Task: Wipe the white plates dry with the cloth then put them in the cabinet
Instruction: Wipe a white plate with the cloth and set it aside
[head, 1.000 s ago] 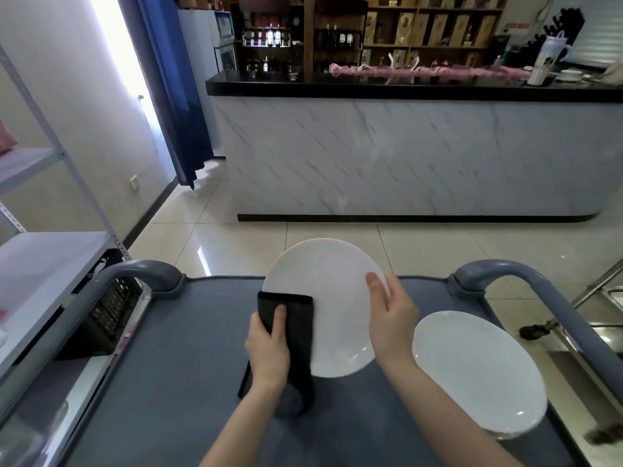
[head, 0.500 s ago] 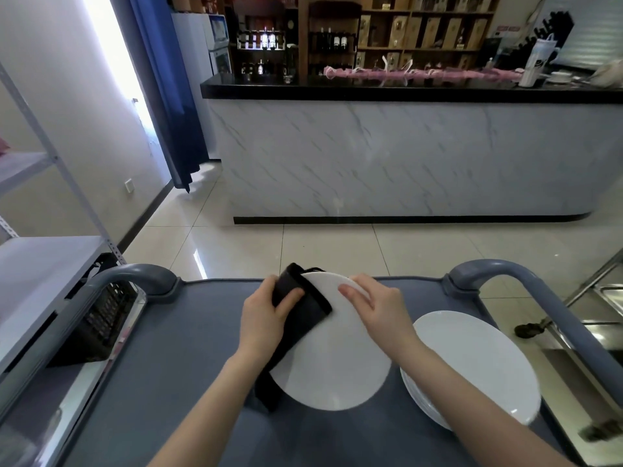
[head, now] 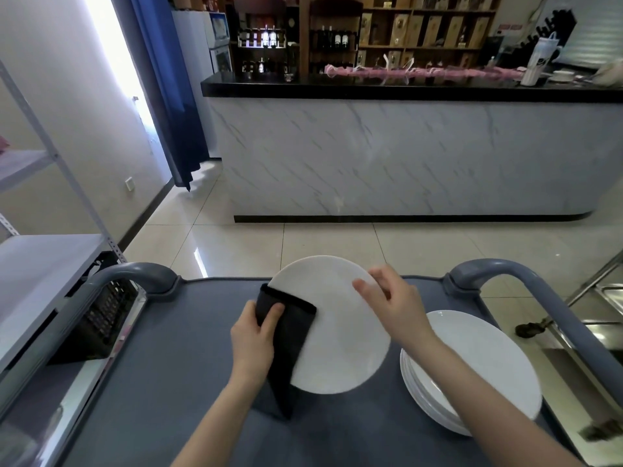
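Observation:
A round white plate (head: 340, 335) is held tilted above the grey cart top (head: 168, 382). My left hand (head: 254, 337) grips the plate's left edge through a folded black cloth (head: 288, 335), which wraps that edge and hangs below it. My right hand (head: 392, 306) rests on the plate's upper right rim with the fingers spread over its face. A stack of white plates (head: 485, 365) lies on the cart to the right, partly hidden by my right forearm.
The cart has raised grey handles at the far left (head: 135, 274) and far right (head: 505, 271). A metal shelf unit (head: 40, 264) stands to the left, a marble-fronted counter (head: 404, 156) ahead across tiled floor, and a steel sink edge (head: 606, 298) at the right.
The plate was lowered flat, then tipped up again toward me. My left hand slid the cloth from the plate's upper rim to its left edge. My right hand stayed on the upper right rim.

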The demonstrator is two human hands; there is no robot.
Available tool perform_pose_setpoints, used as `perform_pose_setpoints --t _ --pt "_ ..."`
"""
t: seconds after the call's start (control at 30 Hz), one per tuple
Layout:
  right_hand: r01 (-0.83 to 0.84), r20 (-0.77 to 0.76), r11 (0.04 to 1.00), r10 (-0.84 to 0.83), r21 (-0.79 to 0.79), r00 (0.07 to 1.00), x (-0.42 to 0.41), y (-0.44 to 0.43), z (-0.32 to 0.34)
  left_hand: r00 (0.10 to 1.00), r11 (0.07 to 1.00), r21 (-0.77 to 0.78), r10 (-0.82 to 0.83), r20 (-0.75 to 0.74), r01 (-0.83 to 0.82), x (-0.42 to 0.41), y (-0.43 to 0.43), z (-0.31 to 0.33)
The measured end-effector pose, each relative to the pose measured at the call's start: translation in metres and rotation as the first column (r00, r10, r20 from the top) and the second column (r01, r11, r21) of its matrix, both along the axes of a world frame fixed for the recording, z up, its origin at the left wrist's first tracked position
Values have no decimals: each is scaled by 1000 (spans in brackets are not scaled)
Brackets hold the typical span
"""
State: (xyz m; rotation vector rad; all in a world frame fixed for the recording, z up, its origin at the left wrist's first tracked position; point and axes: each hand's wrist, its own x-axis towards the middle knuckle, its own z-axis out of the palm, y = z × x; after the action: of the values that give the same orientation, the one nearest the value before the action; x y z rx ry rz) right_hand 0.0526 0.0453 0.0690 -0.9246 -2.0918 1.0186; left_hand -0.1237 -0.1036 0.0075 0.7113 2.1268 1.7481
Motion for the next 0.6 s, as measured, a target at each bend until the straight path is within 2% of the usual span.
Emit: perform_pose_setpoints --t 0.07,0.13,0.23,0.33,0.4,0.53,0.6 --pt "-156 151 987 149 33 977 -9 11 14 979 990 -44 -139 -150 134 -7 4 18" --pt "-311 266 948 283 68 922 -18 15 20 920 959 -122 -279 -275 254 -12 11 33" --pt "-336 226 938 310 86 924 -22 12 17 877 940 -168 -338 -342 296 -16 18 41" --pt "-207 39 976 205 67 978 -20 2 10 947 977 -89 -208 -246 191 -18 20 36" --pt "-38 -93 999 36 -11 995 -19 -6 5 992 998 -29 -51 -118 48 -14 18 25" --pt "271 -281 938 -326 -216 903 -28 -27 -6 980 988 -15 156 126 -155 16 11 -7" --pt "294 -302 928 -355 -228 885 -30 -30 -12 966 983 -27 186 181 -184 27 10 -15"
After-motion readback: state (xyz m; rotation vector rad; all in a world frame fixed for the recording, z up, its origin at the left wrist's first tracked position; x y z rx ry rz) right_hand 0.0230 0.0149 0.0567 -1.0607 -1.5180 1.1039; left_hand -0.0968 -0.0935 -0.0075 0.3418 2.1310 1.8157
